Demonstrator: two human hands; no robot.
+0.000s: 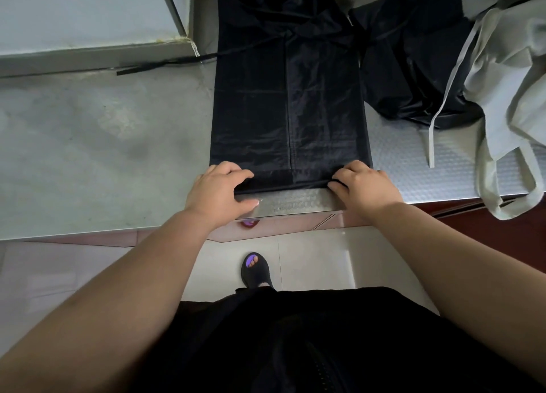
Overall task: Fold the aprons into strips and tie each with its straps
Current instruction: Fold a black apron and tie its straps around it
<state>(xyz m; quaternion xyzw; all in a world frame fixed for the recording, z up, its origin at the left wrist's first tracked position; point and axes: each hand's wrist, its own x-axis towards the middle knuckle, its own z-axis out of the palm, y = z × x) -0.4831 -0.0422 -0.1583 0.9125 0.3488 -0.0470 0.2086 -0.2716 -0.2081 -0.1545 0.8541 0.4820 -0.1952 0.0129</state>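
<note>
A black apron [289,103] lies flat on the metal table [103,144], folded lengthwise into a broad strip that runs away from me. Its near hem is turned up into a narrow fold. My left hand [220,190] grips the left corner of that fold, fingers curled over it and thumb below. My right hand [362,185] pinches the right corner the same way. One black strap [165,64] trails off to the left from the far end of the apron.
A crumpled black apron [413,64] lies at the right, with a pale grey apron [508,76] and its long straps draped over the table edge. A raised metal ledge [88,49] stands at the back left. My sandalled foot [255,270] is on the tiled floor below.
</note>
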